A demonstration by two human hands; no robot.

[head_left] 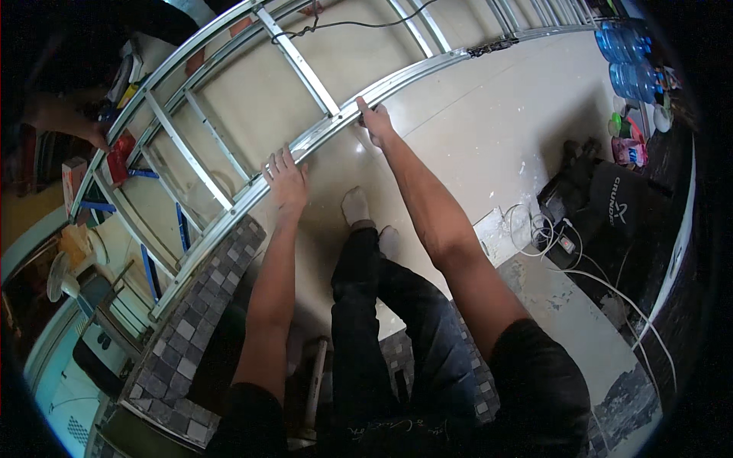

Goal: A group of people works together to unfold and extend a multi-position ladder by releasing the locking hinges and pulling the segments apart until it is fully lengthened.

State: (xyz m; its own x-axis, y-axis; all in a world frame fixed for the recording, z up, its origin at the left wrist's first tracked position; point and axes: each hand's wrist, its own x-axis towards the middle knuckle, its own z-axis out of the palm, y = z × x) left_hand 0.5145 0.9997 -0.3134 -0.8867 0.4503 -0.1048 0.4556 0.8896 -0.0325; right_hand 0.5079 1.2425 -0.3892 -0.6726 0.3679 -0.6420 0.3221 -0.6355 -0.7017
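Note:
A long silver metal frame (pixel 229 137) of rails and cross bars runs from lower left to upper right in front of me. My left hand (pixel 285 177) grips the near rail (pixel 427 65) of the frame, fingers curled over its edge. My right hand (pixel 374 122) is closed on the same rail a little farther right, near a cross bar (pixel 298 61). Below my arms I see my dark trousers (pixel 382 320) and my feet in light socks (pixel 356 206) above a pale floor (pixel 489 114).
Another person's hand (pixel 76 126) holds the frame's far left end. A tiled ledge (pixel 198 305) runs at lower left. Blue water bottles (pixel 626 53) stand at the upper right; a dark bag (pixel 611 206) and white cables (pixel 550 244) lie on the right. A black cord (pixel 336 24) hangs across the frame.

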